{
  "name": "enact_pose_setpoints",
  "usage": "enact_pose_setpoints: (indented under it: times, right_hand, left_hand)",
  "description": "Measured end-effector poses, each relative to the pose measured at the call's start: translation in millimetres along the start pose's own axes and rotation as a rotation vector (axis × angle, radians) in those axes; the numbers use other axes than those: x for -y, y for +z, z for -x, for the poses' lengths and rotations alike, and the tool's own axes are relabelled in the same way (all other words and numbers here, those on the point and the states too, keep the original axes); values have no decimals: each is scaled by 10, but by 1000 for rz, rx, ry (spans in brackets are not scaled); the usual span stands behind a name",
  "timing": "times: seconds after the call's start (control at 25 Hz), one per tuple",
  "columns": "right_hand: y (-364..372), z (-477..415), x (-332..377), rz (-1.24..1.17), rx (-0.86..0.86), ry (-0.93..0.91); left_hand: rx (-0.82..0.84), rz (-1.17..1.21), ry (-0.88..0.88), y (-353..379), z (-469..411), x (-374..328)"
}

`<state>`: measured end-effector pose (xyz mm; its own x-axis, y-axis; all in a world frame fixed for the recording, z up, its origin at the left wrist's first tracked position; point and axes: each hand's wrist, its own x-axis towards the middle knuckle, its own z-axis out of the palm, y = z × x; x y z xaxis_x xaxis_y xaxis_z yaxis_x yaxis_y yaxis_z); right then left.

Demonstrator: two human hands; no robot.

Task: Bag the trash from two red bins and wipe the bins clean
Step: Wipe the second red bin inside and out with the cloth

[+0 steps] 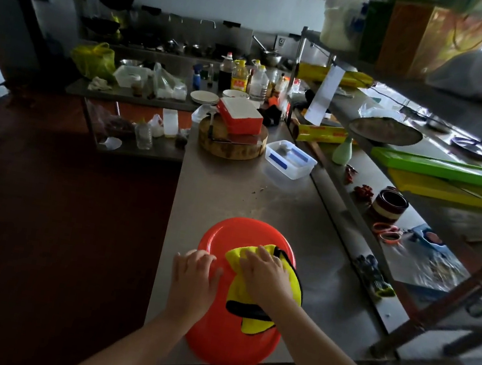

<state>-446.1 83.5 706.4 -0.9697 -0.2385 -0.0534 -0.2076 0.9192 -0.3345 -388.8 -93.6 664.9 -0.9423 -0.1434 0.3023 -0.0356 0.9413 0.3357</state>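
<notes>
A round red bin (225,236) stands upside down on the steel counter (262,198), near its front edge. A yellow cloth (242,292) with black trim lies across its bottom. My right hand (264,270) presses flat on the cloth, fingers spread. On the bin's left side rests my left hand (193,281), fingers bent over the edge. A second red, rectangular bin (239,119) sits tilted on a round wooden chopping block (230,143) farther back.
A clear plastic tub (290,158) stands behind the round bin. A lower shelf on the right holds green and yellow boards (453,173), a jar (389,204) and gloves (373,274). Bottles (239,79) and plates crowd the back. Dark floor lies to the left.
</notes>
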Motion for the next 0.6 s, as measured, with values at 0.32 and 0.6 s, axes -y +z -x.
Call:
enact_pose_setpoints:
  times: [0.32,0.6]
  right_hand:
    - [-413,-310,-506,-133,-80,118]
    - [-465,-431,-511,-193,34,200]
  left_hand:
    - [351,284,-38,-118,-743,-324]
    - [531,374,-5,-107,-1031,-437]
